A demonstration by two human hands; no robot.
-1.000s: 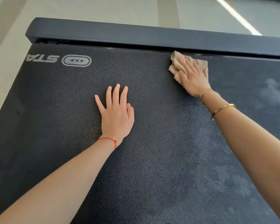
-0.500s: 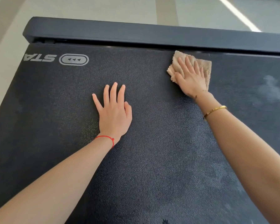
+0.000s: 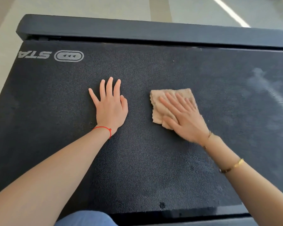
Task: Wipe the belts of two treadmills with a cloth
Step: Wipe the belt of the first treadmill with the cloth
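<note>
1. The right hand [image 3: 185, 120] lies flat on the crumpled beige terry cloth [image 3: 160, 105], fingers straight and spread, pressing it down on the belt rather than curling round it; the hand is blurred, so the fingertips are hard to tell apart
2. The cloth is folded into a rough, thick square with frayed, fuzzy edges; its far and left parts show, its near right corner is hidden under the palm
3. The cloth sits about mid-width on the black, fine-grained treadmill belt [image 3: 137, 160], just right of the left hand [image 3: 110, 108] and apart from it
4. The left hand rests palm-down on the belt with fingers straight and slightly spread, holding nothing; a thin red string bracelet [image 3: 103, 128] circles its wrist
5. The right forearm carries a gold bangle [image 3: 232, 166] and a thinner chain at the wrist
6. The belt looks dull and pebbled; a pale, dusty smear [image 3: 268, 88] streaks its right part, and a small dark speck [image 3: 162, 205] sits near the near edge
7. Grey lettering reading "STA" upside down and an oval arrow logo [image 3: 69, 55] are printed at the far left corner
8. A black side rail [image 3: 153, 31] bounds the far edge, and a glossy black rail [image 3: 194, 214] bounds the near one; broad open belt lies left of the left hand and right of the cloth
9. The belt is cut off by the frame's right and left sides; blue fabric [image 3: 87, 218] shows at the bottom edge; pale floor [image 3: 88, 7] lies beyond the far rail
</note>
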